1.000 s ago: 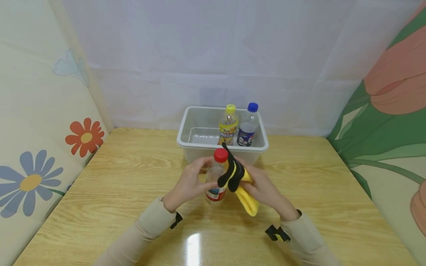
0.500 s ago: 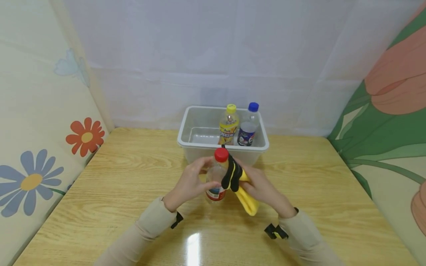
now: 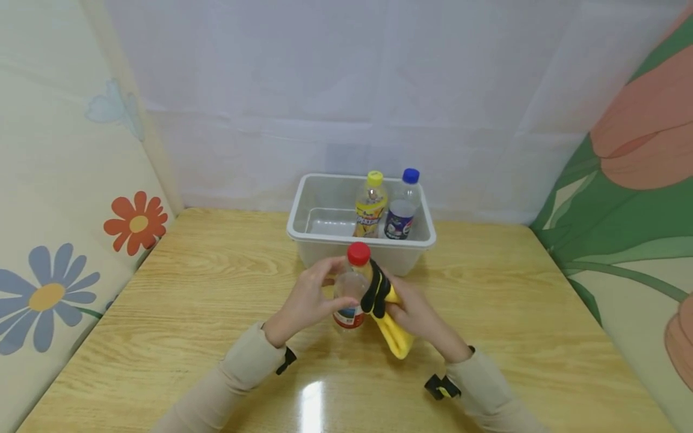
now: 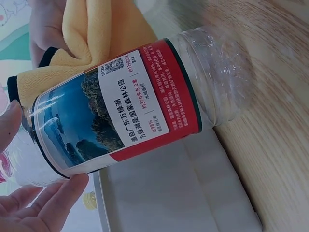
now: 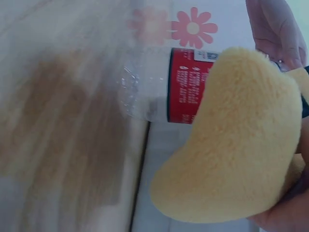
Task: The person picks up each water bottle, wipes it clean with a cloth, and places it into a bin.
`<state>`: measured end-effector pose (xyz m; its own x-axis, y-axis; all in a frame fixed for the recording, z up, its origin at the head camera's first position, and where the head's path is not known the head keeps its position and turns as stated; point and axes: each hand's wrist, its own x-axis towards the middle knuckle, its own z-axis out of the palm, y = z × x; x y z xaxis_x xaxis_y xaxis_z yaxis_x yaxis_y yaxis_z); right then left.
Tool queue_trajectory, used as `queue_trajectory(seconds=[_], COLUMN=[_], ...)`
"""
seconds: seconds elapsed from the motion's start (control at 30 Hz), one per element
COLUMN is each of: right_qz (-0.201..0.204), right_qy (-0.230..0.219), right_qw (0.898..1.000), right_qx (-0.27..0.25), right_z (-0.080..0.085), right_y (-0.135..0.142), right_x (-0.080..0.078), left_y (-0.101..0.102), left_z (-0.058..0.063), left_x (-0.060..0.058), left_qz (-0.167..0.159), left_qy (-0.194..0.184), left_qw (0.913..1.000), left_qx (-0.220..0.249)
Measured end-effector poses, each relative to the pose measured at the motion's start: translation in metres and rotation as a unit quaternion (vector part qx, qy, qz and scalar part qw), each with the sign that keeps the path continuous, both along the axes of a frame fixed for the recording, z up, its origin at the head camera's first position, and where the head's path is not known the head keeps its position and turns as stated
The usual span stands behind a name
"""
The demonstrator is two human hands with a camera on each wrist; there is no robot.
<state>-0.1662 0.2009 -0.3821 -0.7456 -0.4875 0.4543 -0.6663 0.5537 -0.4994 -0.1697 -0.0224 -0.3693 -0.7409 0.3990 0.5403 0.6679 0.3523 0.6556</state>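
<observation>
A clear plastic bottle with a red cap and a red-and-blue label stands roughly upright in front of the bin. My left hand grips its left side, thumb and fingers around the upper part. On the bottle's right side, my right hand holds a folded yellow cloth with black edging against it. The fluffy cloth covers part of the label in the right wrist view. Whether the bottle's base touches the table cannot be told.
Just behind the bottle sits a grey plastic bin. It holds a yellow-capped bottle and a blue-capped bottle at its right side. All this is on a wood-grain table, with a white cloth backdrop behind.
My right hand and the yellow cloth have shifted down and slightly left along the bottle. The cloth's black-edged tip has dropped from beside the cap. My left hand and the bottle stay nearly still.
</observation>
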Motion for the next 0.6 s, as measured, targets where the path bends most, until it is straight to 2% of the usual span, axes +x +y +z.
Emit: queue_trajectory(seconds=[0.17,0.4,0.6], right_qz=[-0.007,0.006,0.006], right_qy=[-0.021,-0.040,-0.060], right_qw=[1.000,0.998,0.998], right_qx=[-0.016,-0.041,-0.027], right_z=[-0.009,-0.018,-0.022], right_y=[-0.002,-0.003,-0.002], right_x=[0.001,0.001,0.000], left_y=[0.000,0.000,0.000], left_z=[0.000,0.000,0.001], left_x=[0.001,0.001,0.001], left_qz=[-0.002,-0.003,-0.006], left_qy=[-0.007,-0.013,-0.021], left_qw=[0.9999,0.9999,0.9997], left_qx=[0.007,0.009,0.005])
